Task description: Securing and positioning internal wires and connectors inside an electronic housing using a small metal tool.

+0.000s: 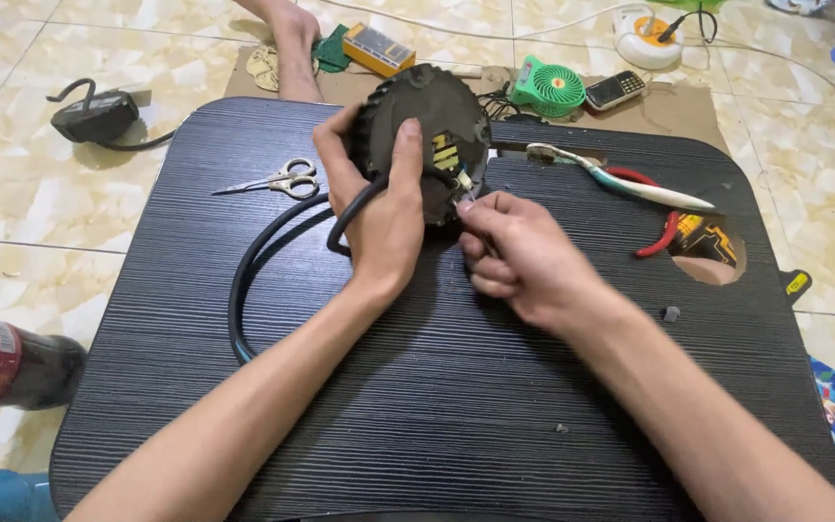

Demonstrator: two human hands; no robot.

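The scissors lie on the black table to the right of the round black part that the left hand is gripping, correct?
Not quite. The head view shows the scissors on the black table to the left of the round black part that the left hand grips. The pliers lie to its right.

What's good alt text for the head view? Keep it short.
A person's left hand grips a round black ribbed device with a thick black cable, held upright on a black ridged table, while the right hand pinches at small wires on its face. Steel scissors lie to the left, red-handled pliers to the right.
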